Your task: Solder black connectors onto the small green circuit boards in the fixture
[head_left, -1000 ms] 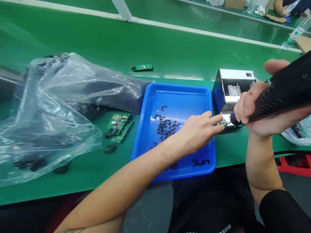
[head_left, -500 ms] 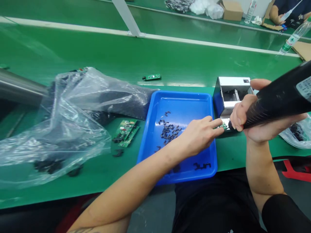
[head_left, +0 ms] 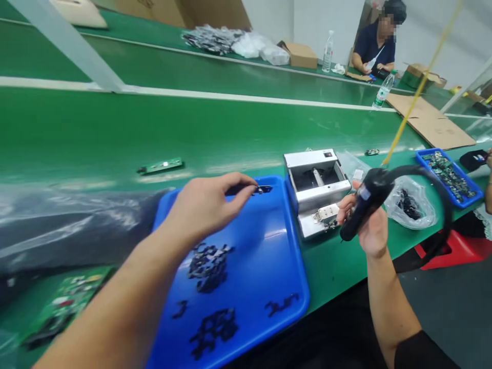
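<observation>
Head view — left fingers [head_left: 243, 199] pinch dark part [head_left: 264, 189], right fingers [head_left: 346, 203] grip driver [head_left: 361, 211] — label [head_left: 364, 192] illegible.

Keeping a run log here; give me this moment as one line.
left hand: holding small part over blue tray | right hand: holding black tool near silver machine

We faced a pale wall [head_left: 321, 18] beyond the green table [head_left: 330, 274], with a whitish rail [head_left: 230, 98] running across and a white post [head_left: 69, 46] slanting at left. Below right, we saw grey floor [head_left: 461, 312]; light glinted on the green.
</observation>
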A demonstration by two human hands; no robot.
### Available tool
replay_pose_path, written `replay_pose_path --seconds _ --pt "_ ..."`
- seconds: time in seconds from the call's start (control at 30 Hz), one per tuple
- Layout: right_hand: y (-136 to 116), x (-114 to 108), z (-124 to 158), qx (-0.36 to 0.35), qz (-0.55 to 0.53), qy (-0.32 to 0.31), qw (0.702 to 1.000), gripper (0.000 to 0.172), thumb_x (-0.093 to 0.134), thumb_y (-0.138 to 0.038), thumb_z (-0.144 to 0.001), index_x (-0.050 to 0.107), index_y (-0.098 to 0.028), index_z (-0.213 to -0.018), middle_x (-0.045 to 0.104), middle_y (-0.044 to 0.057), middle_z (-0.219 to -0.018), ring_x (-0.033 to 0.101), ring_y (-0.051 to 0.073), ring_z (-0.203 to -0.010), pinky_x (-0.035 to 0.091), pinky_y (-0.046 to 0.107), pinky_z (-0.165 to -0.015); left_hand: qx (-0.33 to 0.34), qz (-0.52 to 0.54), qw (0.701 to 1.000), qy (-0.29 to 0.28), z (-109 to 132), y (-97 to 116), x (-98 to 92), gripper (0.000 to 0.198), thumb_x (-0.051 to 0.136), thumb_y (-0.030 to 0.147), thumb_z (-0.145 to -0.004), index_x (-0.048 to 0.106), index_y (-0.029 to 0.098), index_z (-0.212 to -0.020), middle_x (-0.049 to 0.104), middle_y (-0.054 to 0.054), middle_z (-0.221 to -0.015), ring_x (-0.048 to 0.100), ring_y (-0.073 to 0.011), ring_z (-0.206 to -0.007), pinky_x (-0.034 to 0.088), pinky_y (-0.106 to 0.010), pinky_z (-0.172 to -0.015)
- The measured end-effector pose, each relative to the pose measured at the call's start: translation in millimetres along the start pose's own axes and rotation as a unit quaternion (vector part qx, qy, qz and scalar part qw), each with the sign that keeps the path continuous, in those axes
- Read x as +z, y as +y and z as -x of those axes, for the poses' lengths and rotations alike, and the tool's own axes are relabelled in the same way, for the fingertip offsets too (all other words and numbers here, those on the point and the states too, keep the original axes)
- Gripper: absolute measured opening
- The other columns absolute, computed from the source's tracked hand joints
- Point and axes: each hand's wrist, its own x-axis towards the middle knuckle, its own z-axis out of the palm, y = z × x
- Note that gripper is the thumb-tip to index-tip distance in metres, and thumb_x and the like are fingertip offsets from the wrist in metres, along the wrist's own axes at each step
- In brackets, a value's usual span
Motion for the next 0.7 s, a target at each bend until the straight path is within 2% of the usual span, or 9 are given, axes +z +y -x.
replay_pose_path --seconds 0.1,0.17,0.23,0.33,0.4,0.43,0.5,0.6,0.7 --pt "8.4 -5.8 11.6 0.001 0.069 0.005 0.998 0.044 0.044 -0.053 -0.1 0.064 -0.024 -0.125 0.073 0.01 -0.102 0.072 0.022 -0.078 0.062 0.038 -0.068 -0.079 -0.024 0.996 0.039 -30.4 -22.8 6.7 0.043 0.045 0.043 -0.107 0.074 0.013 -0.099 0.076 0.0 -0.094 0.065 -0.0158 -0.088 0.05 -0.028 -0.079" --pt "8.4 -9.7 19.1 -0.003 0.111 0.014 0.994 0.038 0.048 -0.045 -0.1 0.065 -0.023 -0.126 0.072 0.012 -0.109 0.073 0.023 -0.088 0.061 0.038 -0.075 -0.121 -0.025 0.992 -0.004 -50.2 -32.9 13.8 0.041 0.051 0.043 -0.104 0.075 0.01 -0.095 0.077 -0.004 -0.094 0.065 -0.0174 -0.091 0.053 -0.029 -0.082" --pt "8.6 -13.6 24.9 -0.02 0.15 0.034 0.988 0.037 0.053 -0.035 -0.099 0.064 -0.019 -0.13 0.071 0.013 -0.113 0.071 0.023 -0.098 0.06 0.038 -0.083 -0.176 -0.052 0.983 -0.027 -66.4 -44.2 23.3 0.033 0.056 0.038 -0.104 0.074 0.012 -0.099 0.076 -0.007 -0.104 0.068 -0.0202 -0.098 0.056 -0.033 -0.088" --pt "11.0 -15.3 31.3 -0.117 0.196 0.12 0.966 0.053 0.063 -0.011 -0.091 0.058 -0.019 -0.143 0.058 0.011 -0.126 0.063 0.019 -0.112 0.054 0.034 -0.094 -0.238 -0.081 0.966 -0.061 -82.2 -64.6 40.3 0.029 0.064 0.039 -0.103 0.067 0.017 -0.12 0.068 -0.009 -0.123 0.068 -0.0215 -0.107 0.06 -0.041 -0.094" --pt "8.8 -11.8 37.4 -0.206 0.213 0.167 0.94 0.06 0.064 0.003 -0.084 0.062 -0.022 -0.138 0.055 0.007 -0.124 0.06 0.015 -0.108 0.05 0.03 -0.096 -0.269 -0.098 0.955 -0.073 -87.8 -75.4 50.2 0.03 0.064 0.039 -0.103 0.066 0.018 -0.124 0.066 -0.009 -0.127 0.067 -0.0221 -0.109 0.06 -0.041 -0.094" --pt "5.8 -8.5 41.4 -0.241 0.218 0.165 0.931 0.06 0.063 0.007 -0.081 0.065 -0.023 -0.134 0.056 0.005 -0.117 0.06 0.013 -0.103 0.05 0.028 -0.094 -0.279 -0.107 0.951 -0.073 -89.5 -79.2 53.6 0.031 0.063 0.038 -0.103 0.065 0.018 -0.126 0.065 -0.01 -0.129 0.067 -0.0221 -0.11 0.06 -0.042 -0.095" --pt "-2.0 1.6 50.0 -0.27 0.234 0.091 0.929 0.052 0.062 0.008 -0.08 0.069 -0.023 -0.122 0.06 0.002 -0.102 0.063 0.012 -0.091 0.054 0.026 -0.085 -0.293 -0.127 0.945 -0.067 -90.6 -85.2 56.4 0.033 0.064 0.038 -0.103 0.064 0.018 -0.13 0.063 -0.011 -0.133 0.065 -0.0238 -0.115 0.058 -0.045 -0.099" --pt "-8.9 23.3 58.9 -0.226 0.261 -0.112 0.932 0.032 0.06 -0.001 -0.089 0.069 -0.02 -0.113 0.07 0.003 -0.092 0.07 0.014 -0.083 0.06 0.026 -0.074 -0.315 -0.163 0.934 -0.053 -86.9 -97.1 50.7 0.038 0.066 0.038 -0.102 0.061 0.018 -0.134 0.059 -0.012 -0.141 0.06 -0.0282 -0.126 0.053 -0.053 -0.107" --pt "0.1 48.5 57.9 -0.174 0.281 -0.245 0.911 0.025 0.054 -0.01 -0.098 0.066 -0.018 -0.119 0.076 0.006 -0.099 0.074 0.015 -0.09 0.064 0.025 -0.081 -0.361 -0.199 0.91 -0.052 -76.5 -113.7 39.5 0.041 0.067 0.038 -0.101 0.06 0.017 -0.136 0.056 -0.012 -0.145 0.056 -0.0308 -0.132 0.049 -0.057 -0.111"
